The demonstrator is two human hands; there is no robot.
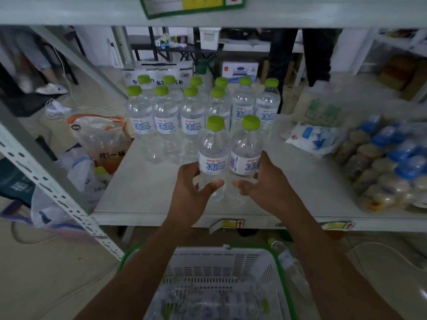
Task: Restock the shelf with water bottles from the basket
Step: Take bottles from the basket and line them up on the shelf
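Note:
Two clear water bottles with green caps stand upright side by side on the grey shelf (pixel 143 192). My left hand (pixel 191 188) grips the left bottle (pixel 213 155) low on its body. My right hand (pixel 263 181) grips the right bottle (pixel 246 155) the same way. Behind them, several identical bottles (pixel 166 121) stand in two rows at the back of the shelf. Below the shelf, the white basket (pixel 221 262) with a green rim holds more bottles, blurred at the bottom edge of the view.
Packs of blue-lidded jars (pixel 388 162) and a white-and-blue bag (pixel 314 137) fill the shelf's right side. The slanted shelf upright (pixel 46 176) stands at left, with plastic bags (pixel 101 139) beyond it. A loose bottle (pixel 286 257) lies right of the basket. A person's legs (pixel 300 56) stand behind the shelf.

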